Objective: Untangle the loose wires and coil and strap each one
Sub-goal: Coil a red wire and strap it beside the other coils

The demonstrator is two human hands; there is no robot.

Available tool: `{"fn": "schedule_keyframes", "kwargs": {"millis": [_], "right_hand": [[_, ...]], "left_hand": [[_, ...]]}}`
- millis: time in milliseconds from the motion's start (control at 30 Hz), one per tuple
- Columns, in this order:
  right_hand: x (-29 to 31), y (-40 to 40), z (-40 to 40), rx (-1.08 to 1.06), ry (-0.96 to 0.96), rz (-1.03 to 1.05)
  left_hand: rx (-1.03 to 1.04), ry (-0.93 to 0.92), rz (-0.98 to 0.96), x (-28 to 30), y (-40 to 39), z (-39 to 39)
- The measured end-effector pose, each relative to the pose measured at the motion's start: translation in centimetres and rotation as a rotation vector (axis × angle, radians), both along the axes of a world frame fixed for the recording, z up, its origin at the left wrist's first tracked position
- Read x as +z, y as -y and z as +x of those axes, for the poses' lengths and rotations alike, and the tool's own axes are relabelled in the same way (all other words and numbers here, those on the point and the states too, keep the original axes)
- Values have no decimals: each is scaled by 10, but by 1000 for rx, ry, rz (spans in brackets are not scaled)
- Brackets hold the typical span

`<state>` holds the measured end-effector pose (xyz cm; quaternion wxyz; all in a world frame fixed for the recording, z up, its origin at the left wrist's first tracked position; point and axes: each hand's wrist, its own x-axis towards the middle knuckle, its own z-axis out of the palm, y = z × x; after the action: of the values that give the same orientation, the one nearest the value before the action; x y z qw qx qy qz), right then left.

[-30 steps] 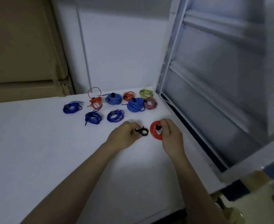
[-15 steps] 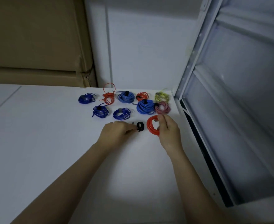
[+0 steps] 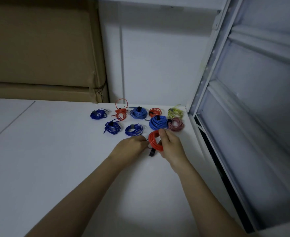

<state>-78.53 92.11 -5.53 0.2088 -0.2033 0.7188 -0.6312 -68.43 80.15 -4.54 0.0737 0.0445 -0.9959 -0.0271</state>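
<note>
R hand grips glossy red wire coil upright, exposing loop so L hand, fingers pinching black fabric strap, can thread it

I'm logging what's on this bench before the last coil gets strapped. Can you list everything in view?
Dark blue wire coils: three, strapped, left part of the group.
Light blue wire coils: two, strapped, centre.
Small red-orange wire coils: two, back row; the left one has a loop sticking up.
Yellow-green wire coil: one, back right corner.
Pink wire coil: one, right of a light blue coil.
Red wire coil: one, held up off the table.
Black strap: one, below the red coil.
White table: one.
Cardboard boxes: brown, stacked back left.
Hands: right grips the red coil; left at the strap.
</note>
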Motion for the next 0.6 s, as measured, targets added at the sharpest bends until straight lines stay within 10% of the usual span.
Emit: {"fn": "schedule_keyframes", "kwargs": {"millis": [200, 600], "right_hand": [[3, 13, 10, -49, 344, -218], [-4, 15, 17, -67, -56, 15]], "left_hand": [[39, 50, -13, -10, -5, 2], [321, -315, 469, 0, 17, 20]]}}
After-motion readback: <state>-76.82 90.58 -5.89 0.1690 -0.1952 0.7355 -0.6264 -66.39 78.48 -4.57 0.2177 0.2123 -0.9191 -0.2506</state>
